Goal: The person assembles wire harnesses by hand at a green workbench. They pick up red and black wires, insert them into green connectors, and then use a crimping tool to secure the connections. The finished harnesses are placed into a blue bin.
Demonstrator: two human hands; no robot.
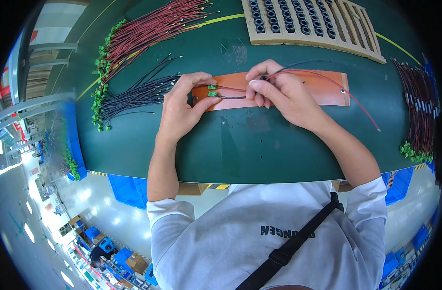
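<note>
My left hand (180, 104) has its thumb and fingers closed around two small green connectors (212, 91) at the left part of an orange board (322, 92). A red wire (327, 79) and a black wire (235, 97) run from these connectors to the right. My right hand (286, 96) pinches both wires above the middle of the board. Its fingers partly hide a small dark round piece (264, 78), perhaps a ring. Past this hand the wires' loose ends arc rightward, the red one drooping over the board's right end.
On the green table (259, 145), red wires (148, 34) and black wires (139, 96) with green connectors lie at left. A cardboard tray (317, 41) with rows of dark rings stands at the back. Finished-looking wire bundles (420, 104) lie far right. Blue bins (126, 188) stand below the table edge.
</note>
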